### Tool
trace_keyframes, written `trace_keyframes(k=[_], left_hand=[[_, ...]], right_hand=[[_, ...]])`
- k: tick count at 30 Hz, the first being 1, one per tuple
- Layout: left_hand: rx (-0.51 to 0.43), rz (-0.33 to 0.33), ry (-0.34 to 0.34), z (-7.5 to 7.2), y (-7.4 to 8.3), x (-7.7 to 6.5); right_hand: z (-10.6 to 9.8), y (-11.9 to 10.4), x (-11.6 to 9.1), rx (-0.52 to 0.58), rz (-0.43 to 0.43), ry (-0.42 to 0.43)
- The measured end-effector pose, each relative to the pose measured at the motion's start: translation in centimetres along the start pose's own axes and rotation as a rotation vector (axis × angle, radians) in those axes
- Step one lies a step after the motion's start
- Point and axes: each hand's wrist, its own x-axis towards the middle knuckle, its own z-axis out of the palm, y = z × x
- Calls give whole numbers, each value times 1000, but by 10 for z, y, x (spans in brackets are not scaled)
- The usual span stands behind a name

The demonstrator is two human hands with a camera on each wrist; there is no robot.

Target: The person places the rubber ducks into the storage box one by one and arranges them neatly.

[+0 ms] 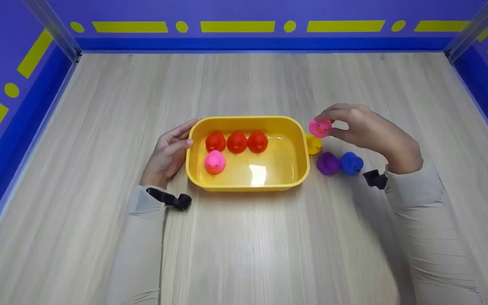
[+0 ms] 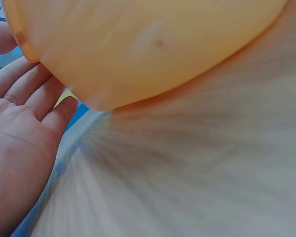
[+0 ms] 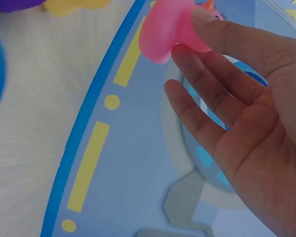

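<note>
A yellow plastic tub stands on the table, and my left hand holds its left end, thumb at the rim and fingers along the outer wall. Three red rubber ducks sit in a row inside it, with a pink duck in front of the leftmost. Just off the tub's right end, my right hand pinches another pink rubber duck between thumb and fingers, raised above the table. Below that hand are a yellow duck, a purple duck and a blue duck.
The wood-grain table is bounded by blue panels with yellow dashes and dots at the back and both sides. Black wrist straps sit on both sleeves. The yellow duck lies close against the tub's right wall.
</note>
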Motion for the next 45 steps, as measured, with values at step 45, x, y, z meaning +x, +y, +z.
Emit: trace_keyframes(k=[45], left_hand=[[-45,1,19,0,0,1]], right_hand=[[5,-83,88,69,53,-385]])
